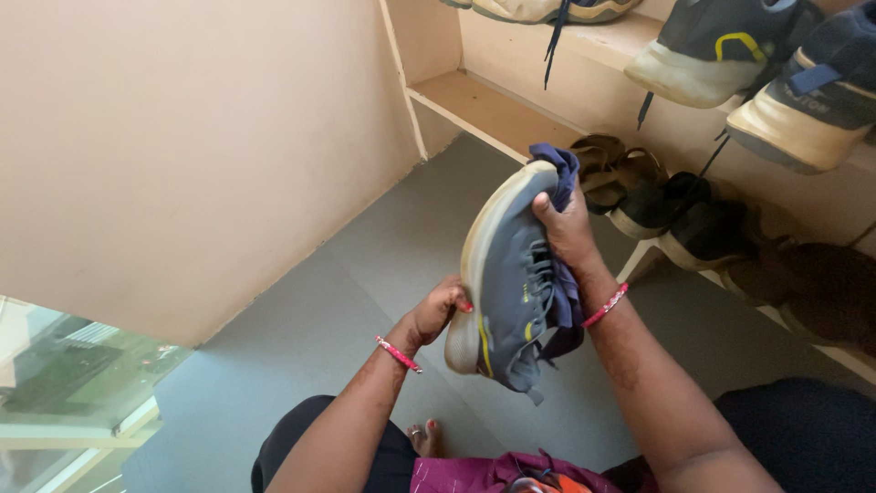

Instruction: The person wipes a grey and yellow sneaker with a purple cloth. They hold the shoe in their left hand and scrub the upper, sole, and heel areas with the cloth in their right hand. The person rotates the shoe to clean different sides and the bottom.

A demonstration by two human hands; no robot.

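Observation:
A grey sports shoe point(507, 274) with yellow trim and a pale sole is held up in front of me, toe pointing away. My left hand point(436, 310) grips its heel end from below. My right hand point(566, 228) presses a dark blue cloth point(563, 173) against the toe and the laced side of the shoe; the cloth hangs down behind the shoe. Both wrists wear a red bangle.
A beige shoe rack point(493, 110) runs along the right, with brown sandals point(613, 164) and dark shoes point(703, 228) on its low shelf and grey sports shoes point(721, 46) above. A beige wall point(182, 155) stands at left, grey floor point(319, 319) below, a glass pane point(64, 383) bottom left.

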